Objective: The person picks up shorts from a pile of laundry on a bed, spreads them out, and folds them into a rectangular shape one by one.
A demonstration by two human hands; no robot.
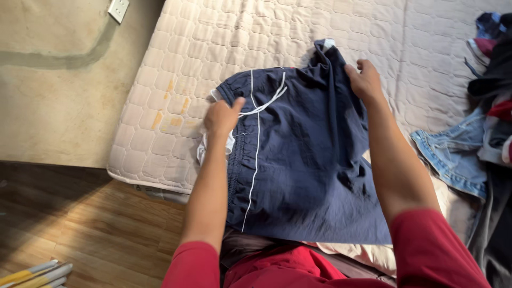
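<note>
On the quilted cream mattress [176, 80] lie navy nylon shorts with white piping [298, 160]; the left hand [221, 117] pinches their elastic waistband, the right hand [365, 80] grips the far edge, fingers closed on cloth.

Quilted beige mattress [224, 37] under navy shorts [304, 154], jeans [453, 154], heaped clothes [493, 69].

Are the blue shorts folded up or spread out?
Spread out. The navy shorts lie mostly flat on the mattress, the left hand at the waistband, the right hand gripping a bunched top edge.
</note>
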